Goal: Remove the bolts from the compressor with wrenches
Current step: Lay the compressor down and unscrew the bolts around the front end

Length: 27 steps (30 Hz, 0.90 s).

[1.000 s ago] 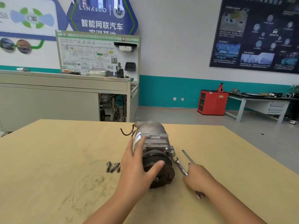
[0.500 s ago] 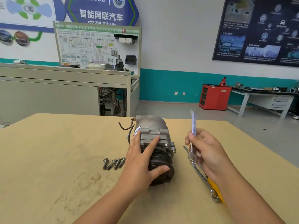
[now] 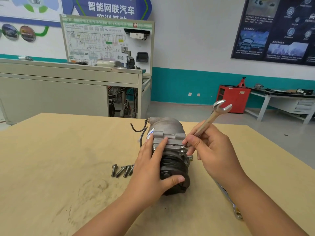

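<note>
1 wrench (image 3: 211, 119) in right hand (image 3: 216, 154), beside compressor (image 3: 168, 128)

Compressor (image 3: 167, 127): grey cast body, black ribbed pulley at near end, black wire stub at far left; lying on its side on table (image 3: 59, 150). 
Bolts (image 3: 121, 170): several, grey, flanged, loose just left of it. 
Open-end wrench (image 3: 215, 114): silver, gripped in right hand (image 3: 216, 150), tilted, open end up. 
Second wrench (image 3: 236, 210): flat on table, right side, partly hidden.
</note>
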Each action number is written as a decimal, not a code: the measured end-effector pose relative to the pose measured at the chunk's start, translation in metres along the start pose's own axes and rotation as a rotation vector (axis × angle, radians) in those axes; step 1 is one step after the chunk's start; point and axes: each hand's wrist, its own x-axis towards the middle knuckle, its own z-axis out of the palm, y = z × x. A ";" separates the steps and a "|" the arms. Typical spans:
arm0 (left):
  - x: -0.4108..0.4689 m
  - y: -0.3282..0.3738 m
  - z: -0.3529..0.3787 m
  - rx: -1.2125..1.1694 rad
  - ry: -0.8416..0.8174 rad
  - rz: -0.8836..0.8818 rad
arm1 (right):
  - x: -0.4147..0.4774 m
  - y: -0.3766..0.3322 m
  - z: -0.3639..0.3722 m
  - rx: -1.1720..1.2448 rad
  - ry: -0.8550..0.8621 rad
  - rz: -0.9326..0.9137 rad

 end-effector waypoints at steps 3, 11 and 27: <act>-0.001 0.001 -0.001 0.005 0.011 -0.001 | 0.002 0.003 -0.001 -0.049 -0.007 -0.002; -0.002 -0.002 0.004 -0.014 0.063 0.032 | 0.002 0.012 0.001 0.026 0.013 0.010; -0.004 0.000 0.006 -0.029 0.097 0.034 | -0.020 0.030 0.015 0.463 0.337 0.140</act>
